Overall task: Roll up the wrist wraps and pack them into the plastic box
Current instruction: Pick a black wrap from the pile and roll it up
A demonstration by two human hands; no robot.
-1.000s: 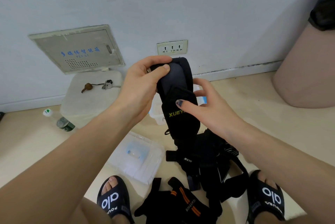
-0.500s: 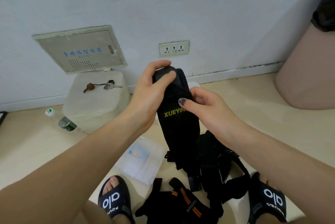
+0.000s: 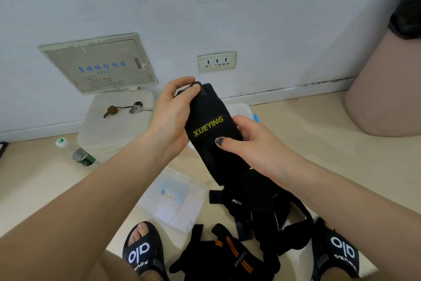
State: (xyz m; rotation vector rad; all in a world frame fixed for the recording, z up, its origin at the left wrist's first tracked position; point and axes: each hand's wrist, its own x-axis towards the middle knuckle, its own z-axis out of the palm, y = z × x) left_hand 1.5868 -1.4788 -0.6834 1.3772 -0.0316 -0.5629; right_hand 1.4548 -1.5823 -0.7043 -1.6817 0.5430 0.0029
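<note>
I hold a black wrist wrap (image 3: 210, 141) with yellow XUEYING lettering up in front of me. My left hand (image 3: 175, 116) grips its folded top end, fingers curled over it. My right hand (image 3: 246, 144) pinches its right side, thumb on the front below the lettering. The wrap's lower end hangs down toward a pile of black wraps (image 3: 262, 207) on the floor. The clear plastic box (image 3: 241, 108) shows only as a rim behind the wrap. Its clear lid (image 3: 175, 196) lies on the floor below my left forearm.
A black wrap with orange stripes (image 3: 227, 255) lies between my feet in black sandals (image 3: 141, 251). A white stool (image 3: 116, 125) with keys (image 3: 136, 107) stands by the wall, a water bottle (image 3: 77, 153) beside it. A pink bin (image 3: 387, 89) stands at right.
The wrap has been smoothed out so the full lettering shows. My right thumb slid down below the lettering, and both hands shifted slightly lower.
</note>
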